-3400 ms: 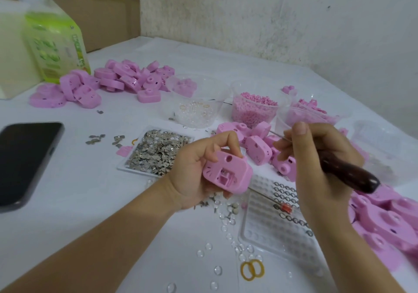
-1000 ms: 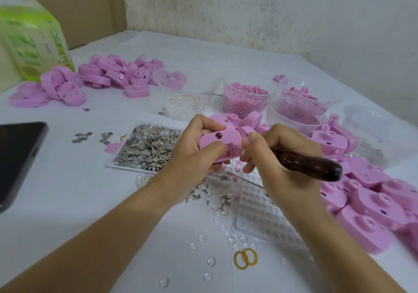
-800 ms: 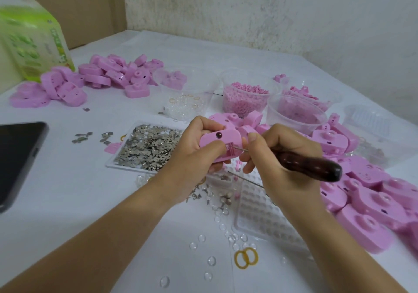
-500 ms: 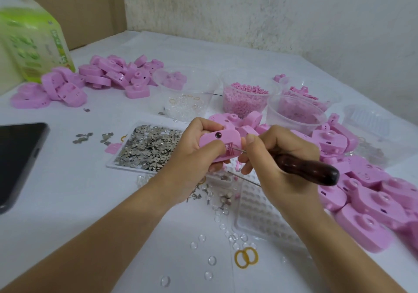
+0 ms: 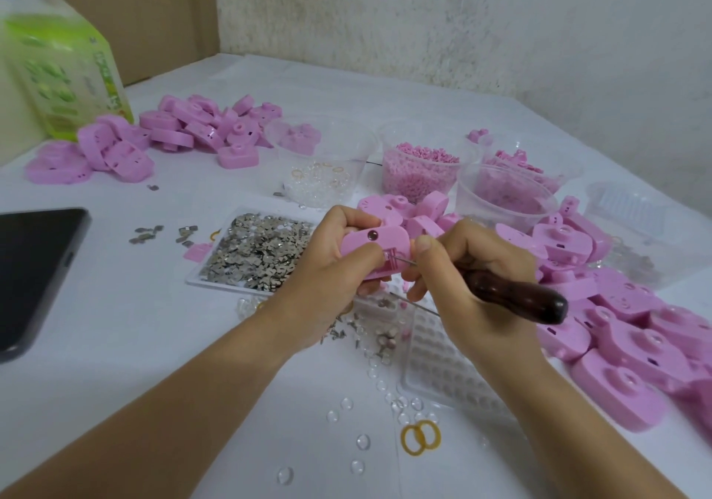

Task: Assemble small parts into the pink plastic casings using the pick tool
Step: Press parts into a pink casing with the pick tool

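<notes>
pink casing is held up above the middle of the table, between the 2 hands. it is a smooth, rounded block of pale pink plastic, turned so that 1 narrow side faces the camera. on that side 1 small dark round dot is seen near the top, with a slotted opening below it. at the far left a black phone is laid flat, with a green-labelled bottle behind it and a loose pile of casings beside the bottle. nearer the middle, a shallow white tray is filled with small silvery metal pieces. the left hand is curled round the pink casing, its thumb laid across the front just beside the slot. the thin metal tip of the pick tool is set at that slot. the tool's dark wooden handle is gripped by the right hand, the fingers closed round it. behind the hands 1 clear cup of pink pellets is seen. at the right another heap of casings is spread on the table.
</notes>
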